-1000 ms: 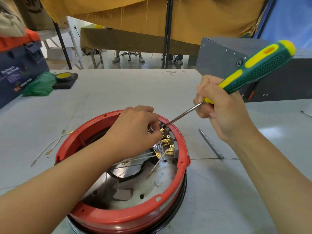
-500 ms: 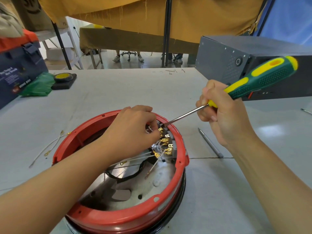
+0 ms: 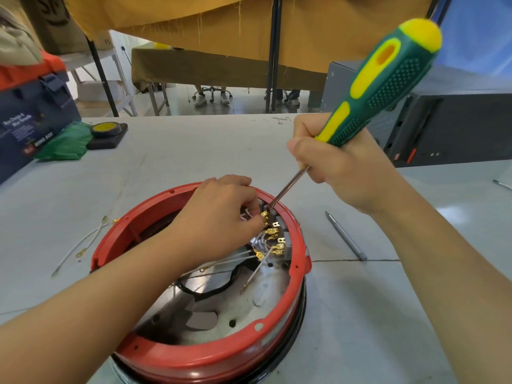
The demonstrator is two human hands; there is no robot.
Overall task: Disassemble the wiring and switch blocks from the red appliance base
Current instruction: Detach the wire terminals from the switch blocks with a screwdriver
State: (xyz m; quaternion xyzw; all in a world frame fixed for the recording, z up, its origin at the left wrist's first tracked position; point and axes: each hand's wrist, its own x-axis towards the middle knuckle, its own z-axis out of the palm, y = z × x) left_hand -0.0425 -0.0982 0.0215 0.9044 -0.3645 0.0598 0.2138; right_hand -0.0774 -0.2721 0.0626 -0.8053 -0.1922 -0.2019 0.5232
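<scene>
The round red appliance base (image 3: 210,358) lies open on the grey table in front of me. Along its far right inner wall sits a switch block with several brass terminals (image 3: 274,234) and white wires (image 3: 235,260). My left hand (image 3: 219,217) reaches inside and pinches a wire connector at the topmost terminal. My right hand (image 3: 340,167) grips a green and yellow screwdriver (image 3: 379,81). Its shaft slants down and its tip touches the block right beside my left fingertips.
Loose white wires (image 3: 83,245) lie on the table left of the base. A thin grey pen-like tool (image 3: 346,236) lies to the right. A dark metal box (image 3: 457,126) stands at the back right. A blue toolbox (image 3: 30,120), green cloth and tape roll (image 3: 106,128) sit at the back left.
The screwdriver handle has swung up and steeper, and my right hand has shifted towards the base. The tip stays at the same terminal. My left hand keeps its pinch.
</scene>
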